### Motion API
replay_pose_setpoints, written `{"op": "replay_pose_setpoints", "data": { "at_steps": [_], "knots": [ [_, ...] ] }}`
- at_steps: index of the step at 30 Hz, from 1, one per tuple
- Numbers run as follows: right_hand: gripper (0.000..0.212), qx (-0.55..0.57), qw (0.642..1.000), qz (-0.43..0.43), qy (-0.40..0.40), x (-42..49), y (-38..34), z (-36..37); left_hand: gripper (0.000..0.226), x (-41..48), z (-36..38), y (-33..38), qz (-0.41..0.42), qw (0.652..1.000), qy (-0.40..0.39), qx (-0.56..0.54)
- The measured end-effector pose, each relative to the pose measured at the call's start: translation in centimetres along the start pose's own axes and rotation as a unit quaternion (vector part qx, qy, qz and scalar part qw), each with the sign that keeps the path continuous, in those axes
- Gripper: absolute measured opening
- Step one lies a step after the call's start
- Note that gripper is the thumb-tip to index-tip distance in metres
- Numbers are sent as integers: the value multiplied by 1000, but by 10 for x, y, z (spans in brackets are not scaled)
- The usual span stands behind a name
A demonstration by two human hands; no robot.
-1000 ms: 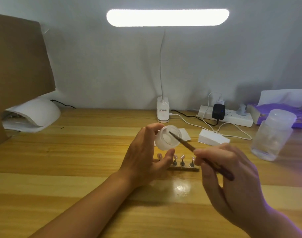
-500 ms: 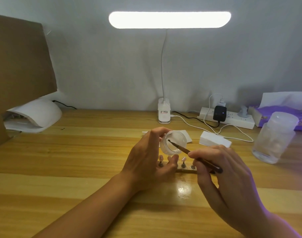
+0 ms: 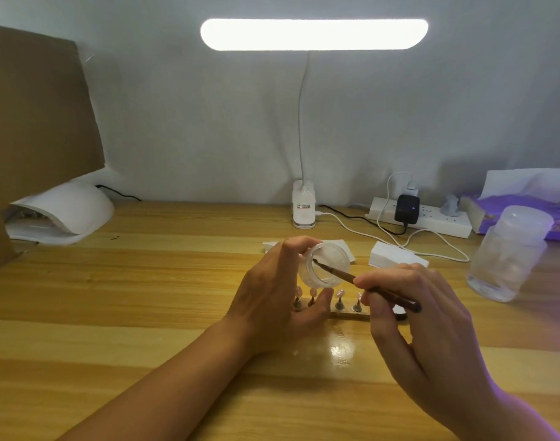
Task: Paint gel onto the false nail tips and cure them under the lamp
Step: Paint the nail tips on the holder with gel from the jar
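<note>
Loading the brush from the tilted gel jar, just above the row of false nail tips.

On the wooden desk [image 3: 144, 297], the white dome curing lamp [image 3: 71, 208] sits well off to the left of both hands. The left hand [image 3: 272, 300] curls thumb and fingers round the clear gel jar [image 3: 336, 256], tipping its opening toward the right hand [image 3: 415, 316], which pinches a dark slim brush [image 3: 342, 274] pen-fashion, bristles inside the jar. Just below the jar, the false nail tips [image 3: 339, 293] stand on pegs along a strip holder [image 3: 348, 315]; how much gel the bristles carry is too small to tell. Best to take a small bead, wipe excess on the rim, and hold the jar steady so nothing drips on the tips.
</note>
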State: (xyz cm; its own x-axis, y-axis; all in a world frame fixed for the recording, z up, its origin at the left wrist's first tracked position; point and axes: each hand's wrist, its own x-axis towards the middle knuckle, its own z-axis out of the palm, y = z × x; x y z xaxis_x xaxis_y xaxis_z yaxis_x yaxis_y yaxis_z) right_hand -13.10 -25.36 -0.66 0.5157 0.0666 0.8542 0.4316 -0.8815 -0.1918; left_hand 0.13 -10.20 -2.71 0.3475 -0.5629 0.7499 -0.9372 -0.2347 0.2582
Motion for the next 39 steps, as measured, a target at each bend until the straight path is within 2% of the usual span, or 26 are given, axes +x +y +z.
{"op": "replay_pose_setpoints", "data": {
  "at_steps": [20,23,28,33,35,39],
  "knots": [
    [17,-7,1000,-1,18,1,1,0,59,0,2,-2,-5,1000,-4,3],
    [18,19,999,7,49,0,0,-1,58,0,3,-2,-13,1000,2,3],
    [19,121,986,52,101,2,-4,-3,59,-1,4,-7,-98,994,41,-17],
    [18,186,972,85,119,5,-3,-2,55,3,1,-11,-222,968,96,-69],
    [17,182,973,101,104,3,-3,0,55,2,1,-11,-216,971,86,-63],
    [19,151,980,118,62,-1,-4,2,58,1,4,-6,-156,986,52,-35]
  ]
}}
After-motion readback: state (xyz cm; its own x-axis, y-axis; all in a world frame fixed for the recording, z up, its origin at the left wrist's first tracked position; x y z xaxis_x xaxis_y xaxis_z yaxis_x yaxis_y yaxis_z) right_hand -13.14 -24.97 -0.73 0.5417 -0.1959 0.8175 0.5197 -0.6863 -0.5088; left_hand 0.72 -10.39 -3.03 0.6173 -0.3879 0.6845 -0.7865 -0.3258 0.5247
